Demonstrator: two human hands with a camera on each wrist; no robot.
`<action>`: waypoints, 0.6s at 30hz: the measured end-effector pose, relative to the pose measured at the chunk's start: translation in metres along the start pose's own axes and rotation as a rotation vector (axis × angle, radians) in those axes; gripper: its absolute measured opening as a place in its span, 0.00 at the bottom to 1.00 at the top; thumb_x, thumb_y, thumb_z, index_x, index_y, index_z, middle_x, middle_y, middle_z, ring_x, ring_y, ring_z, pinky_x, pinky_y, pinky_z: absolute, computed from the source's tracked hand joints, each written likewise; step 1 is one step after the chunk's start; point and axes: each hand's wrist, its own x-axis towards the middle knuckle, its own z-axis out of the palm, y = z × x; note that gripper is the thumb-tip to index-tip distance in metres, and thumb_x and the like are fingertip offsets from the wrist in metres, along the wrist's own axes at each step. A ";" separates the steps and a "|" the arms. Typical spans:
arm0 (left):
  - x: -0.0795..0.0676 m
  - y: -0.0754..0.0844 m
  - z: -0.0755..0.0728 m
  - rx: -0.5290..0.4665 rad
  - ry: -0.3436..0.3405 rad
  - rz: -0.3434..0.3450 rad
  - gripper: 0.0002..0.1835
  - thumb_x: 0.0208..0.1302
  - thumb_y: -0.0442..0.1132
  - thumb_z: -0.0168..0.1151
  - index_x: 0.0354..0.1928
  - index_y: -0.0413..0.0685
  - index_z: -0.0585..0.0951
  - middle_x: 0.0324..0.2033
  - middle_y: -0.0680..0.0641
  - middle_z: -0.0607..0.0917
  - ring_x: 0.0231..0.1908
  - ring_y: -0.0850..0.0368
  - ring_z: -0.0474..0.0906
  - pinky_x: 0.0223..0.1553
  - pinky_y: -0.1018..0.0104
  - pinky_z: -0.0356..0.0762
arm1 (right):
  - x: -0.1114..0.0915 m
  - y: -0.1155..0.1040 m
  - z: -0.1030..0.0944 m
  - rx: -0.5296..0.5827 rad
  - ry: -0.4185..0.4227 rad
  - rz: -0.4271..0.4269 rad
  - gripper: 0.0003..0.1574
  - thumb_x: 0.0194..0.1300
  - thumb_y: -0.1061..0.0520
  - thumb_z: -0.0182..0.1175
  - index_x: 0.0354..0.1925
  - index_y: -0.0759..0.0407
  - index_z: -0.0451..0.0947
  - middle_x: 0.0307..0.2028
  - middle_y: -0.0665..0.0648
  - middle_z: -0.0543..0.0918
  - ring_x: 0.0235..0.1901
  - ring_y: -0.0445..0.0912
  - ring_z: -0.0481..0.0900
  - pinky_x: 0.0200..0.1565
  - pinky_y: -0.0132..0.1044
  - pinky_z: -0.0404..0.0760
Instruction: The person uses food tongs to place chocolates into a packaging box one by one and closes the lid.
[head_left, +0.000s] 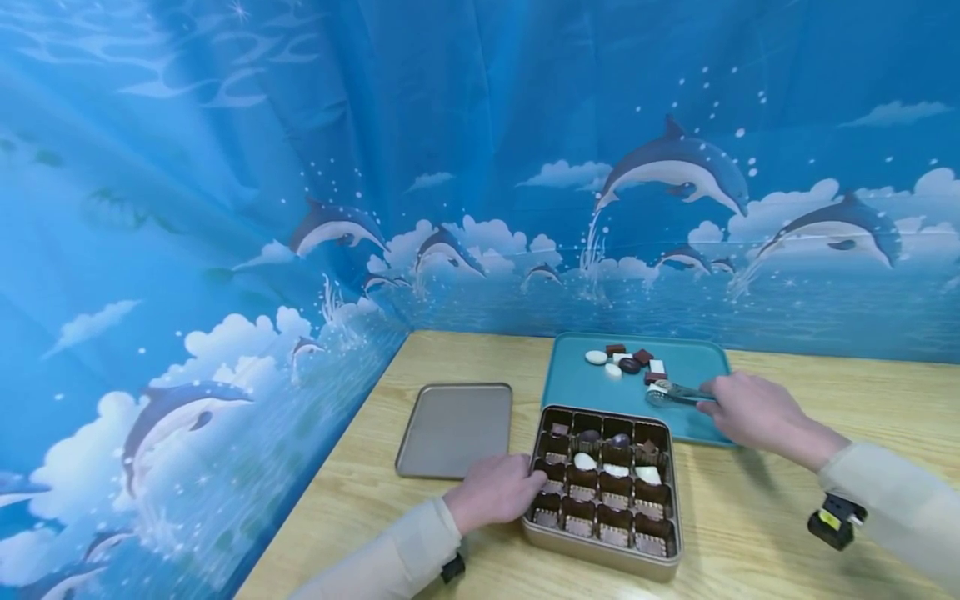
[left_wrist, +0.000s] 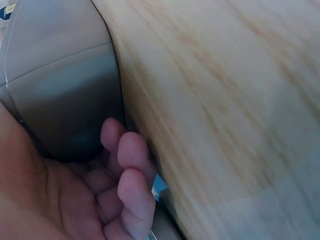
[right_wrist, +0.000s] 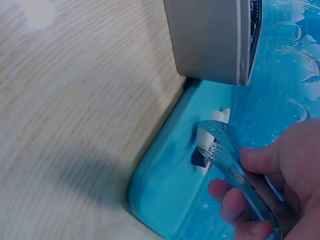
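Note:
My right hand (head_left: 753, 417) grips metal tongs (right_wrist: 240, 182) whose round perforated ends close around a white chocolate piece (right_wrist: 204, 137), low over the blue tray (head_left: 570, 392). On the tray beyond lie several loose chocolates, among them a white oval (head_left: 596, 357), a dark oval (head_left: 629, 365) and a brown block (head_left: 643, 357). My left hand (head_left: 497, 492) holds the left side of a metal tin (head_left: 600, 554), thumb at its rim and curled fingers along its outer wall. Dark and brown chocolates sit in the tin's back row; white pieces (head_left: 648, 475) show in the row before it.
A flat metal lid (head_left: 455, 429) lies on the wooden table (head_left: 360, 467) left of the tin. The tin's back edge overlaps the tray's front edge in the head view. A blue dolphin-print curtain (head_left: 480, 167) hangs behind and along the left of the table.

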 end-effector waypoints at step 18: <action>0.000 0.001 -0.001 0.019 -0.009 0.004 0.24 0.76 0.53 0.45 0.18 0.56 0.69 0.16 0.55 0.70 0.16 0.61 0.66 0.20 0.66 0.67 | -0.018 -0.041 -0.033 -0.006 0.099 -0.069 0.21 0.70 0.55 0.61 0.56 0.65 0.81 0.17 0.43 0.73 0.12 0.39 0.61 0.17 0.34 0.61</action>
